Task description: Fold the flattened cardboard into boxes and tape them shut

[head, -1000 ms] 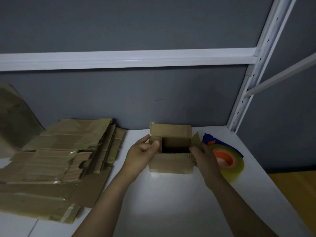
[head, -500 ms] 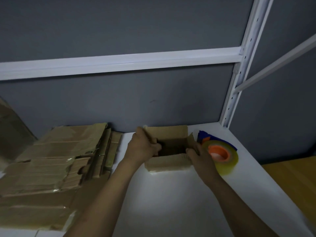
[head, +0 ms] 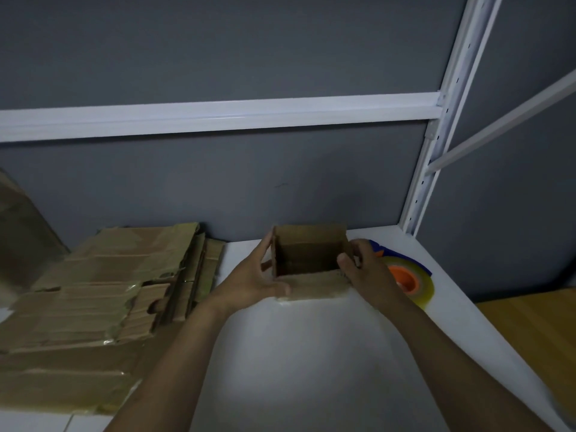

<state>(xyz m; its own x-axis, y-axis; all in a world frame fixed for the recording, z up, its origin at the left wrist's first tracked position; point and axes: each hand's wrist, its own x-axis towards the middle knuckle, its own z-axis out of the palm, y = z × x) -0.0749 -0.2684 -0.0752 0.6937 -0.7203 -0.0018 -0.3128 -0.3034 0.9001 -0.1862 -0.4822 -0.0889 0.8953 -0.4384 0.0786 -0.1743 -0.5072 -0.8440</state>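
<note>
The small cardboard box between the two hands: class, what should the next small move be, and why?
Probably fold the top flaps inward. The box stands open-topped on the white table, far flap upright, the left hand gripping its left wall and the right hand its right edge. The tape roll lies beside the right hand, ready once the flaps close.

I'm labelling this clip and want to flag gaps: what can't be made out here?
Head view only:
- box floor: dark, shadowed by its own walls; taped or not, cannot tell.
- tape roll: partly covered by the right hand.
- blue thing behind the roll: mostly hidden, identity unclear.
- cardboard stack: cut off by the left edge.
</note>
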